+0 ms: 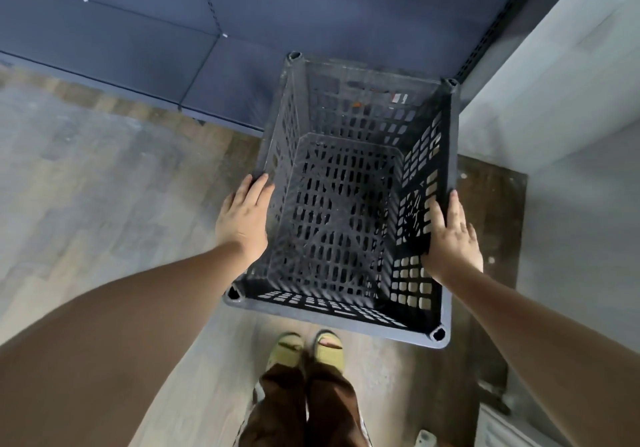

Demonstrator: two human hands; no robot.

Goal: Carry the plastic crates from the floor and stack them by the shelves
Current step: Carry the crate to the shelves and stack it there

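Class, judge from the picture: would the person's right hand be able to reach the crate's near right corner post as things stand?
Probably yes. The right hand already rests on the crate along its right rim, and nothing lies between it and the near right corner post.

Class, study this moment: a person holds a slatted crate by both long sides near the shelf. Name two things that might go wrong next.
1. Both hands, left hand and right hand, press flat on the crate walls rather than hooking the rim, so it may slip.
2. The feet stand right below its near edge.
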